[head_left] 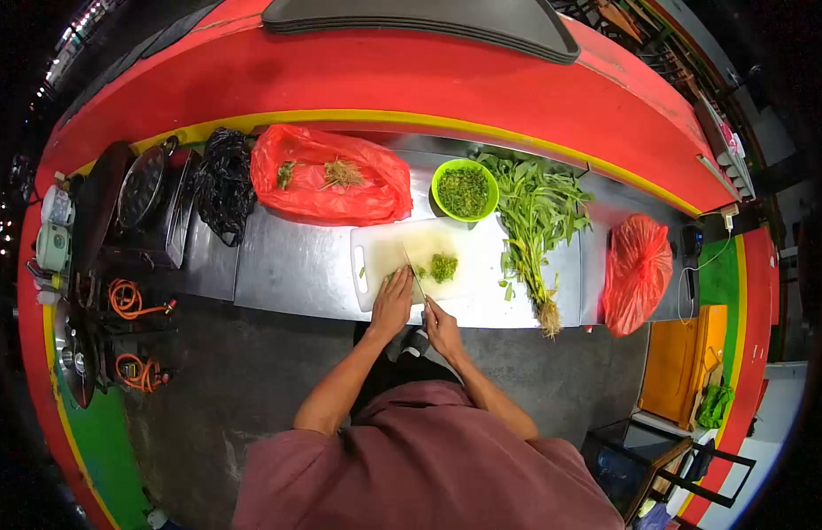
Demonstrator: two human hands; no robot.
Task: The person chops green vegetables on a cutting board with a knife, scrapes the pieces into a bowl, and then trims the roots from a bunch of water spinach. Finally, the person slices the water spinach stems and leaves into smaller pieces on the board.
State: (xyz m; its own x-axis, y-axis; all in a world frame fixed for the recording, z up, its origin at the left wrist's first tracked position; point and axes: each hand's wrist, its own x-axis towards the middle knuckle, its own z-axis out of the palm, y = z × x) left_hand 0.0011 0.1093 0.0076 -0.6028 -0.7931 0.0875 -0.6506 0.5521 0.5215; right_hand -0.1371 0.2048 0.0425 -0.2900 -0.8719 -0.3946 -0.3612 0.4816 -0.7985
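On a white cutting board (375,243), my left hand (393,302) has its fingers curled down over a small bunch of greens, mostly hidden beneath it. My right hand (442,330) grips the handle of a knife (413,270), whose blade lies close beside my left fingertips and points away from me. To the right of the blade sits a small heap of chopped greens (443,268). Beyond the board stands a lime-green bowl (440,208) filled with chopped greens. A bundle of long leafy greens (534,212) with roots lies right of the board.
An open red plastic bag (375,199) holding root trimmings lies behind the board, beside a black bag (223,181). At the right is a tied red bag (636,274). The steel counter (287,274) meets a red wall (411,79) with dark trays (420,22) on top.
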